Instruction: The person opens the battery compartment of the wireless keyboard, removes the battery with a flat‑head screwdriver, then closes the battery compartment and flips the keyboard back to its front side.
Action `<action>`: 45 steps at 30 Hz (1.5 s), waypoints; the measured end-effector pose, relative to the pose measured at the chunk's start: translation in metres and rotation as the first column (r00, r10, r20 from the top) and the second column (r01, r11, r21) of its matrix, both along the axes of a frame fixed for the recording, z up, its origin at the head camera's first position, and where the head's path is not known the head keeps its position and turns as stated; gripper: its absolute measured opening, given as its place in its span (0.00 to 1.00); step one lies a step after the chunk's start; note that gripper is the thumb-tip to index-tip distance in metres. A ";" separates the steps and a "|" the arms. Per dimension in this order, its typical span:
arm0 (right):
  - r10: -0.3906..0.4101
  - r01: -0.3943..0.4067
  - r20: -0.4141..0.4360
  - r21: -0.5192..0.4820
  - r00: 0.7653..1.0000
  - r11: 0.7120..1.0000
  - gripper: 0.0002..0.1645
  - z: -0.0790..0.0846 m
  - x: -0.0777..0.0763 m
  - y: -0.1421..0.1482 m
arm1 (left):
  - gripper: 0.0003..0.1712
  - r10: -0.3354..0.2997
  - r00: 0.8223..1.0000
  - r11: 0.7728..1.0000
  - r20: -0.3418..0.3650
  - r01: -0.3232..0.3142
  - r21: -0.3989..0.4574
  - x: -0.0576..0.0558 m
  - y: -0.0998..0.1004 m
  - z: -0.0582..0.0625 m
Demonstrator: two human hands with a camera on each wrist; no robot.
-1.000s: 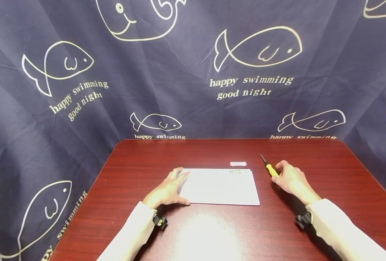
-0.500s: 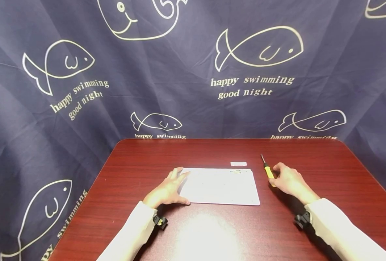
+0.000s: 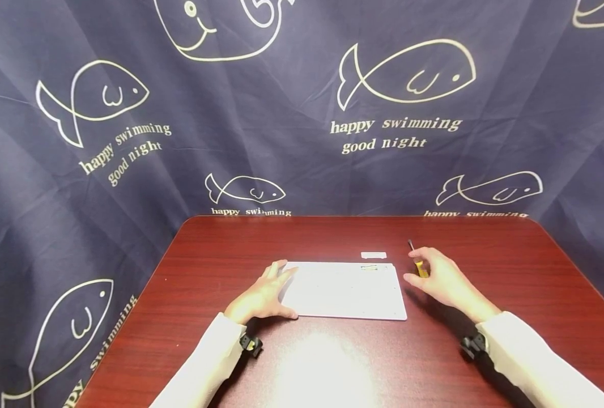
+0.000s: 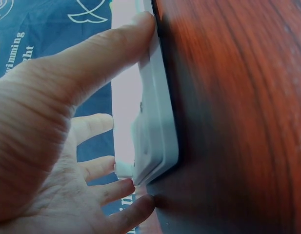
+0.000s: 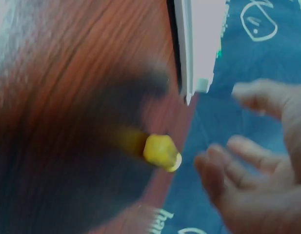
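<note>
A thin white keyboard lies face down on the table, with an uncovered battery compartment at its far right corner. My left hand rests across its left end, thumb along the near edge and the other fingers spread toward the far edge. Right of the keyboard is a screwdriver with a yellow handle, its dark shaft pointing away from me. Over it hovers my right hand, thumb and fingers apart. In the right wrist view the handle's rounded end shows apart from the fingers.
A small white battery cover lies just beyond the keyboard's far edge. The dark red wooden table ends at a blue curtain printed with fish. Bright glare falls on the tabletop in front of the keyboard.
My right hand has let go of the screwdriver's handle, and its fingers have spread over it, a little farther left. The screwdriver has turned to point more straight away. The left hand stays put.
</note>
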State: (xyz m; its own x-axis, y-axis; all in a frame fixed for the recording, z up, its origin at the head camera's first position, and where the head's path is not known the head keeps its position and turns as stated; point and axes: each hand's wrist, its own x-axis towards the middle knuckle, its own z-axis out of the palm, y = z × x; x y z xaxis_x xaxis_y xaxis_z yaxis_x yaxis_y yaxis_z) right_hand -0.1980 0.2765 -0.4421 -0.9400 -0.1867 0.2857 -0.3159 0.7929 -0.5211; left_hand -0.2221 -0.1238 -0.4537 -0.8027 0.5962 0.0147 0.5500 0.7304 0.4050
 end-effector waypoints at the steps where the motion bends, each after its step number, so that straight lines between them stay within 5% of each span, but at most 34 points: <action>1: 0.051 -0.051 -0.023 -0.007 0.998 0.999 0.31 -0.001 0.001 -0.003 | 0.57 0.000 1.000 1.000 0.000 0.000 -0.002 0.000 0.000 0.000; 5: 0.220 -0.220 0.011 -0.018 0.975 0.975 0.39 -0.003 0.008 -0.012 | 0.57 0.000 1.000 1.000 0.003 0.000 -0.002 -0.001 0.002 0.001; 8: 0.267 -0.267 0.107 -0.014 0.958 0.964 0.45 -0.004 0.012 -0.017 | 0.57 -0.001 1.000 1.000 0.009 0.001 0.000 -0.001 0.004 0.001; 17: 0.240 -0.256 0.182 0.071 0.954 0.964 0.49 -0.005 0.016 -0.027 | 0.50 0.027 0.999 1.000 -0.047 -0.027 0.000 -0.011 0.019 0.015; 24: 0.217 -0.240 0.205 0.097 0.954 0.966 0.48 -0.002 0.020 -0.029 | 0.38 -0.151 0.981 0.988 -0.119 0.153 0.007 -0.027 0.071 0.028; 31: 0.204 -0.230 0.221 0.097 0.954 0.968 0.49 -0.002 0.020 -0.029 | 0.28 -0.284 0.944 0.957 -0.165 0.271 -0.100 -0.040 0.130 0.030; 38: 0.210 -0.233 0.209 0.089 0.955 0.968 0.48 -0.006 0.019 -0.030 | 0.25 -0.305 0.936 0.931 -0.173 0.255 -0.260 -0.042 0.169 0.026; 45: 0.182 -0.209 0.230 0.097 0.956 0.973 0.50 -0.005 0.020 -0.029 | 0.21 -0.271 0.945 0.928 -0.185 0.205 -0.312 -0.041 0.184 0.027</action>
